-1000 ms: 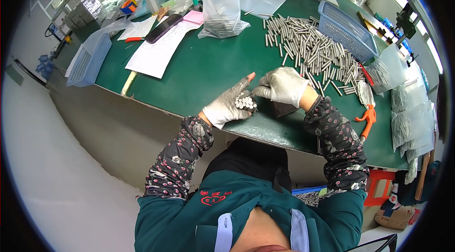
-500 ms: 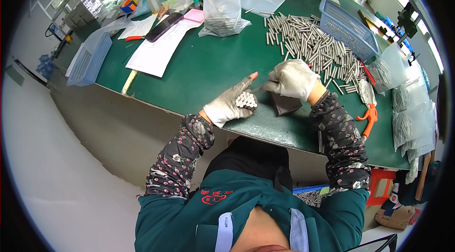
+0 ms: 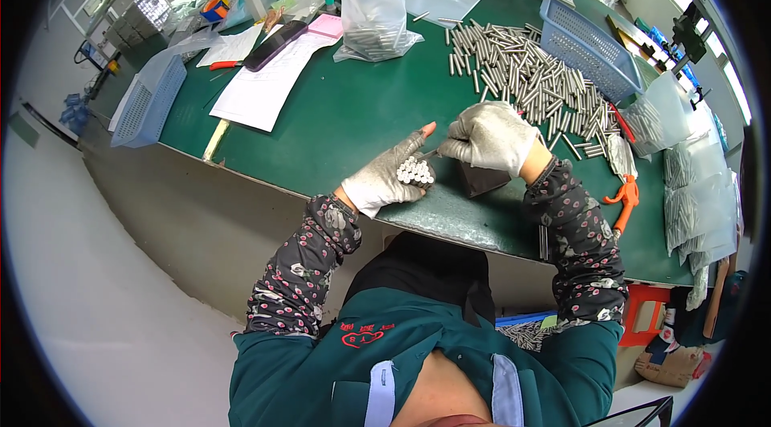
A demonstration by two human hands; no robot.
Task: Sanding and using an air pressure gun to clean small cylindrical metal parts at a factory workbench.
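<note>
I see my left hand in its grey work glove curled around a bundle of short metal rods, their round ends facing up toward the camera; the index finger is stretched out toward one o'clock while the other fingers wrap the bundle. My right hand, also gloved, sits just at three o'clock of the left, closed into a loose fist. It pinches a single thin rod whose tip points back toward the bundle. Under the right hand, touching its heel, stands a small dark box on the green bench.

At twelve to one o'clock of the right hand lies a wide loose heap of metal rods spread on the bench. Beyond that, at one o'clock, rests a blue plastic basket. A clear plastic bag with rods in its bottom stands at eleven o'clock of the hands, well apart from them. White paper sheets lie at ten o'clock, and a second blue basket hangs at the bench's left edge. At three o'clock of the right hand an orange-handled tool lies beside several filled clear bags of rods.
</note>
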